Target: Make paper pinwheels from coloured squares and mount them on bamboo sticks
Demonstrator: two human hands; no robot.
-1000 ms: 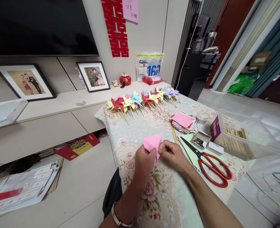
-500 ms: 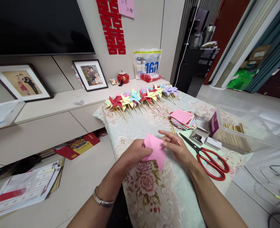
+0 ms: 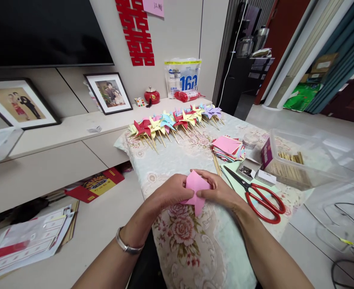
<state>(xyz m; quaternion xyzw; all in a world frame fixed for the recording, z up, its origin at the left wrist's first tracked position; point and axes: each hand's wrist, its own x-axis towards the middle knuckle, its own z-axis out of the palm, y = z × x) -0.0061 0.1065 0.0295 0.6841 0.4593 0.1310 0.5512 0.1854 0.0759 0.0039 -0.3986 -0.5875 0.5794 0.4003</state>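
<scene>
Both hands meet over the near part of the table, the left hand (image 3: 172, 192) and the right hand (image 3: 220, 192) each pinching the folded pink paper (image 3: 195, 188) between thumb and fingers, so the thin, creased sheet stands just above the floral tablecloth (image 3: 189, 241), a soft woven cover with raised rose patterns. A metal bracelet (image 3: 128, 245) circles the left wrist. Just to the right lie red-handled scissors (image 3: 262, 198) with dark steel blades on a pale green sheet, and beside them a small open cardboard box (image 3: 249, 170) holding tiny dark metal bits, too small to identify. Further right, a clear plastic tub (image 3: 303, 160) contains a layer of wooden sticks. Beyond the hands sits a stack of coloured paper squares (image 3: 227, 147), pink on top, with a small round clear jar (image 3: 250, 141) next to it; its contents cannot be made out. At the far edge, a row of paper pinwheels (image 3: 177, 120) on thin wooden sticks lies fanned out in red, yellow, blue and purple.
</scene>
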